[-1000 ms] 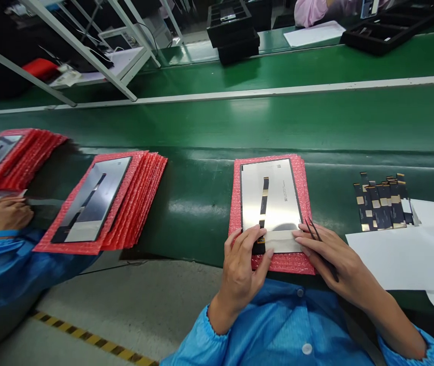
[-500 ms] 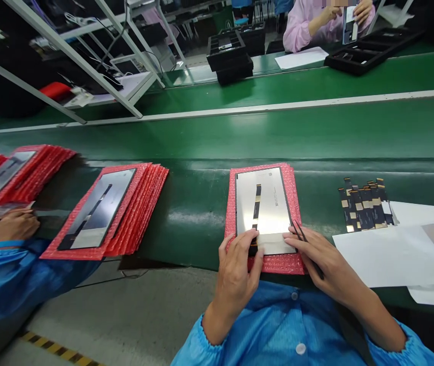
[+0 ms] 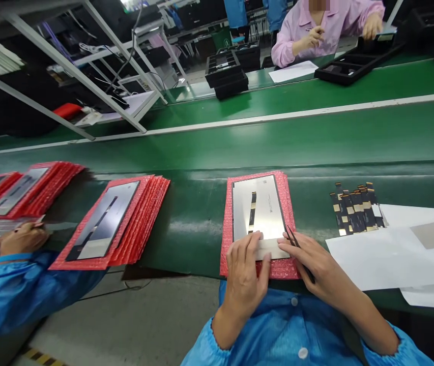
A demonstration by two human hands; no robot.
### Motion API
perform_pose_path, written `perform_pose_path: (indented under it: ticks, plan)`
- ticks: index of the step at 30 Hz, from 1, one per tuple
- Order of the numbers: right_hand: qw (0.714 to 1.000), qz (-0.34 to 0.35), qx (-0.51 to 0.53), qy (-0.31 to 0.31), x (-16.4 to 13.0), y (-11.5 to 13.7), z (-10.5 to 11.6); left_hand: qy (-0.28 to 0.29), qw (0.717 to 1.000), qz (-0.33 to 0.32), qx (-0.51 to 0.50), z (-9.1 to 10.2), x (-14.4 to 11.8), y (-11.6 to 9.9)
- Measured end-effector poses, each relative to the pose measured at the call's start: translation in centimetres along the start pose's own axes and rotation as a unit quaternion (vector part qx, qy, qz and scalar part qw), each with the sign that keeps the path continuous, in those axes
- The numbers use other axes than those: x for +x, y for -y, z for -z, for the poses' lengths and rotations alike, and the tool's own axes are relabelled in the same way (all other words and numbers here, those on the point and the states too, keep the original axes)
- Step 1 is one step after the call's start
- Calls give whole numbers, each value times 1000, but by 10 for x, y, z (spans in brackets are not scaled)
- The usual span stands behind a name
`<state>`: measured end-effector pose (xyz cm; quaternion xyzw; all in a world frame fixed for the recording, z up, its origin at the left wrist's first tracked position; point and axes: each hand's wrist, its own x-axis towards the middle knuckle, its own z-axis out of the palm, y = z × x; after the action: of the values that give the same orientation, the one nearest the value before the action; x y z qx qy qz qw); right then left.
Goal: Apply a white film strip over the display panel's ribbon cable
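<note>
1. silvery rectangular display panel lies face down on a stack of red bubble-wrap sheets, on the near edge of the green conveyor table, straight in front of the person.
2. a thin black-and-gold flex cable runs down the panel's middle; a pale strip of tape crosses the panel's near end.
3. the left hand lies flat on the near end, fingers together, pressing over the cable's end and the strip.
4. the right hand presses the strip's right end with its fingertips while black tweezers are tucked under its fingers.
5. judged step: the strip is being smoothed down over the cable; a next move would call for firm, even pressure along the strip without shifting the cable.
6. to the right lie a row of spare dark flex cables and white paper sheets.
7. to the left, a co-worker's blue sleeve and further panels on red sheets.
8. small dark print on the panel is too small to read; no brand shows.
</note>
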<state>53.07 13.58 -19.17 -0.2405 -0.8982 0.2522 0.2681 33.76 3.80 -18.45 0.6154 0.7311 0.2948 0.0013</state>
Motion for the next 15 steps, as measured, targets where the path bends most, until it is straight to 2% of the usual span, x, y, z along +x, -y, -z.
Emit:
perform_pose_path:
  ticks: [3,7,11,15]
  plan:
    - [1000,-8,3,12,-3,-1,1,-20,1000,21,-9,11,-1,18]
    - [998,-63,17,-16,-5,-1,1,-53,994,99,13,23,13,49]
    - [995,-90,6,-37,-3,1,-2,-34,990,133,32,27,35,72]
    - [995,-90,11,-34,-1,4,-1,-15,990,137,40,25,54,81]
